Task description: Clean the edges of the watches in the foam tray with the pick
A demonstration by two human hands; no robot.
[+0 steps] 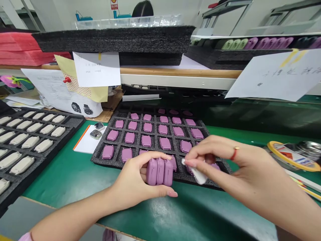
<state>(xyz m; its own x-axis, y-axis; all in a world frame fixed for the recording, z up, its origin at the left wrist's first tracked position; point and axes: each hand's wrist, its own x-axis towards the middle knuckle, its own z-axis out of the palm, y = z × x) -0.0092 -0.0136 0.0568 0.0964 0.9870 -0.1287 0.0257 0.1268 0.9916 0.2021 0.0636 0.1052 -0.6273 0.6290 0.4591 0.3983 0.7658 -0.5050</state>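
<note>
Head view: our left fingers [152,156] curl around three mauve cases [159,171], held upright on edge and pressed side by side. Our right fingers [194,154], one wearing a red ring [234,154], pinch a small white piece [199,175], possibly a pad or cloth, close beside those cases. Both hands hover over a black foam tray [99,160] whose pockets hold rows of similar mauve cases. Farther left on the green counter [57,182], a white sheet [85,144] carries two small metal watch bodies [96,134], next to a second foam tray [75,121] of off-white pieces.

Friction alone keeps the three cases together, so a slackened grip could let one slide out and fall among those below. The small white piece could also slip from the pinch, and a hard knock between the hands could scuff a case or jolt neighbours from their pockets.
</note>
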